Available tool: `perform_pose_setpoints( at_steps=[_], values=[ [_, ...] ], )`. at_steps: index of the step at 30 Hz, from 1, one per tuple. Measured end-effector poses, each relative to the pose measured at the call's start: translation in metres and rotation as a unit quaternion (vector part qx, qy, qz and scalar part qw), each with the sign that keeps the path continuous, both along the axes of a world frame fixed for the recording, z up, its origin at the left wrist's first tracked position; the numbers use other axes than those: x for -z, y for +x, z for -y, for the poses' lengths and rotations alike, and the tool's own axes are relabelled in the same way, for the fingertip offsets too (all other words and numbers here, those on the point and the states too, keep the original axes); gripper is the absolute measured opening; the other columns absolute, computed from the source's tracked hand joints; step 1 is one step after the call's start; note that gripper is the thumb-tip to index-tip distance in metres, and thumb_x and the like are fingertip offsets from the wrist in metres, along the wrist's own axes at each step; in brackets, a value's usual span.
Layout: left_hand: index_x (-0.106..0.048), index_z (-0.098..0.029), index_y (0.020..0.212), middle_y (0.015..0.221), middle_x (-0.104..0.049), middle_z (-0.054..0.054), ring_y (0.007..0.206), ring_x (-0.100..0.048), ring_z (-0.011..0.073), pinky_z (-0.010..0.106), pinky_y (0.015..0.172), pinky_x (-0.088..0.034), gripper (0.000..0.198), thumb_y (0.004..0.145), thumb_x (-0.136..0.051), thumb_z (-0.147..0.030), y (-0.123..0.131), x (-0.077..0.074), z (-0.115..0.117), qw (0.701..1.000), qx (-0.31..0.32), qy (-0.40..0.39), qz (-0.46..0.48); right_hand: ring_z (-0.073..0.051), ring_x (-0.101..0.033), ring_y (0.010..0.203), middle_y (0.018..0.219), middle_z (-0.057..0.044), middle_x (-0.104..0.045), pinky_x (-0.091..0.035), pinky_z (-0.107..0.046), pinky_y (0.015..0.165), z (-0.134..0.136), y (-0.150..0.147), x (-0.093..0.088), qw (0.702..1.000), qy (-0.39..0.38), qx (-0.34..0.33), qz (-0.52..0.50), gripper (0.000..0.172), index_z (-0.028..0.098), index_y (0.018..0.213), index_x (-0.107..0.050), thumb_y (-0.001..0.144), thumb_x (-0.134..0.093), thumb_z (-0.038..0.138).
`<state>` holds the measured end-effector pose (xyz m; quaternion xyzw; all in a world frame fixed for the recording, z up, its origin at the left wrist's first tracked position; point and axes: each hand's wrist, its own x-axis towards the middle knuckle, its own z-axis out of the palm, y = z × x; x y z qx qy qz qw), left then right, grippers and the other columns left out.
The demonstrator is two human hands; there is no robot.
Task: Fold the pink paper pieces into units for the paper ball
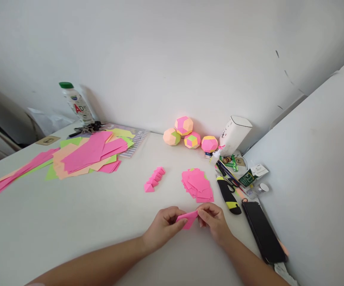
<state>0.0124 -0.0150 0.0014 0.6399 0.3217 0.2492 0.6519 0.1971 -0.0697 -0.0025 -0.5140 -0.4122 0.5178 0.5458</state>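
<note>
A small folded piece of pink paper (189, 221) is held between my two hands above the table's front part. My left hand (165, 225) pinches its left side, thumb on top. The fingertips of my right hand (213, 221) grip its upper right corner. Just beyond my hands lies a loose pile of pink paper pieces (198, 184), with a little green showing at its far edge. To the left of that pile, several folded pink pieces (154, 179) stand in a slanted row.
Pink, peach and green sheets (85, 155) cover the left. Paper balls (184, 125) and a white box (235, 135) stand by the wall. A cutter (229, 195) and a black phone (264, 231) lie right. A bottle (77, 104) stands back left.
</note>
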Motion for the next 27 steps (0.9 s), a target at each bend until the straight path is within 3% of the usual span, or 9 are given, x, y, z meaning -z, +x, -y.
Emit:
perform_pose_setpoints(
  at_steps=[6, 11, 17, 27],
  values=[
    [-0.064, -0.015, 0.076, 0.066, -0.052, -0.001, 0.054, -0.041, 0.0079, 0.021, 0.049, -0.034, 0.027, 0.077, -0.059, -0.041, 0.0015, -0.0015, 0.0002, 0.999, -0.014, -0.025, 0.017, -0.01, -0.046, 0.045, 0.052, 0.003, -0.053, -0.038, -0.022, 0.044, 0.0015, -0.0017, -0.0009, 0.999, 0.027, -0.013, 0.023, 0.023, 0.017, 0.072, -0.058, 0.078, -0.062, 0.039],
    [-0.068, -0.015, 0.08, 0.073, -0.057, 0.003, 0.063, -0.049, 0.0113, 0.024, 0.059, -0.041, 0.023, 0.08, -0.057, -0.036, 0.0007, 0.0025, 0.0002, 1.0, 0.002, 0.007, 0.011, -0.012, -0.054, 0.051, 0.065, 0.0, -0.06, -0.043, -0.023, 0.047, 0.0035, -0.0053, -0.0014, 0.995, 0.022, -0.047, 0.084, 0.018, 0.018, 0.081, -0.062, 0.076, -0.066, 0.034],
    [-0.066, -0.017, 0.088, 0.074, -0.055, 0.002, 0.064, -0.05, 0.0116, 0.024, 0.06, -0.043, 0.022, 0.079, -0.058, -0.035, 0.0008, 0.0051, 0.0003, 0.999, -0.019, 0.033, 0.002, -0.013, -0.058, 0.047, 0.063, -0.001, -0.065, -0.049, -0.026, 0.046, 0.0043, -0.0069, 0.0038, 0.99, 0.057, -0.04, 0.126, 0.014, 0.02, 0.082, -0.07, 0.076, -0.066, 0.032],
    [-0.064, -0.014, 0.07, 0.065, -0.052, -0.001, 0.059, -0.046, 0.0095, 0.023, 0.057, -0.039, 0.028, 0.081, -0.056, -0.039, 0.0011, 0.0044, -0.0009, 0.999, -0.014, 0.031, 0.017, -0.015, -0.06, 0.046, 0.057, 0.0, -0.066, -0.049, -0.026, 0.044, 0.0042, -0.0067, 0.0032, 0.992, 0.037, -0.044, 0.114, 0.012, 0.019, 0.081, -0.07, 0.076, -0.067, 0.029]
  ],
)
